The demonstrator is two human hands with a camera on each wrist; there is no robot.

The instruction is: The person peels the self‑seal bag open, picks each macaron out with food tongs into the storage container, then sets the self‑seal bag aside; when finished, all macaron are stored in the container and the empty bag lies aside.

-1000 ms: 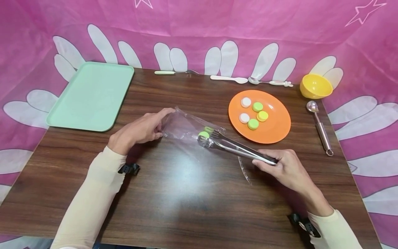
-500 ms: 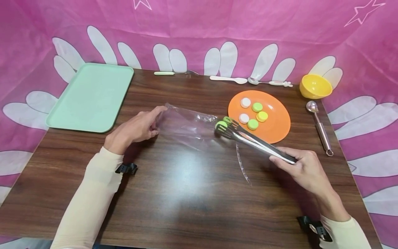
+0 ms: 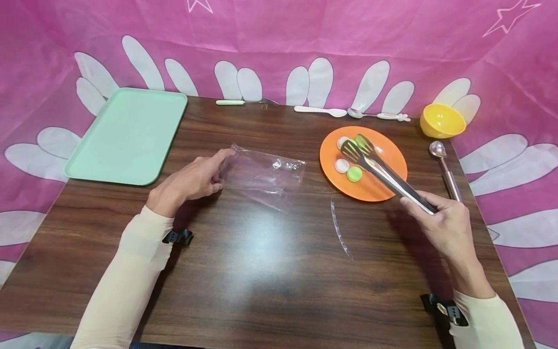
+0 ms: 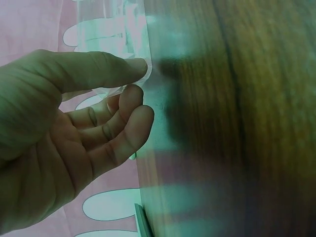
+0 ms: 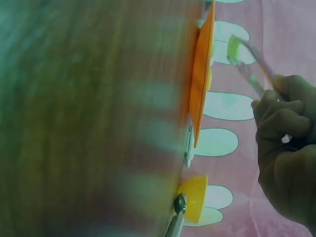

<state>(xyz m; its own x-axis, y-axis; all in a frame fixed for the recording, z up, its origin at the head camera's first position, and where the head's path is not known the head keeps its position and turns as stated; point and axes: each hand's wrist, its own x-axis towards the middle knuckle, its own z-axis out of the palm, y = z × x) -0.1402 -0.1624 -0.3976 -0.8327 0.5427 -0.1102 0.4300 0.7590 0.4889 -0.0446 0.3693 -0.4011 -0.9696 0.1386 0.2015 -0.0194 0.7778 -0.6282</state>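
Observation:
My left hand (image 3: 192,179) pinches the left end of a clear plastic bag (image 3: 261,177), its thumb (image 4: 111,69) over the film in the left wrist view. My right hand (image 3: 449,228) grips metal tongs (image 3: 388,177) whose slotted dark heads hover over the orange plate (image 3: 388,150). A green macaron (image 5: 233,49) shows at the tong tips in the right wrist view, above the plate. On the plate lie white macarons, one of them (image 3: 342,166) beside a green macaron (image 3: 354,174). The tongs hide part of the other macarons.
A mint tray (image 3: 126,135) lies at the left. A fork (image 3: 244,102), a white spoon (image 3: 320,111) and another spoon (image 3: 379,116) line the back edge. A yellow bowl (image 3: 443,121) and a metal scoop (image 3: 444,165) are at the right. A clear strip (image 3: 340,228) lies mid-table.
The right hand has drawn the tongs, with green at their tips, from the bag's right end rightward to over the plate. The left hand has shifted slightly left with the bag.

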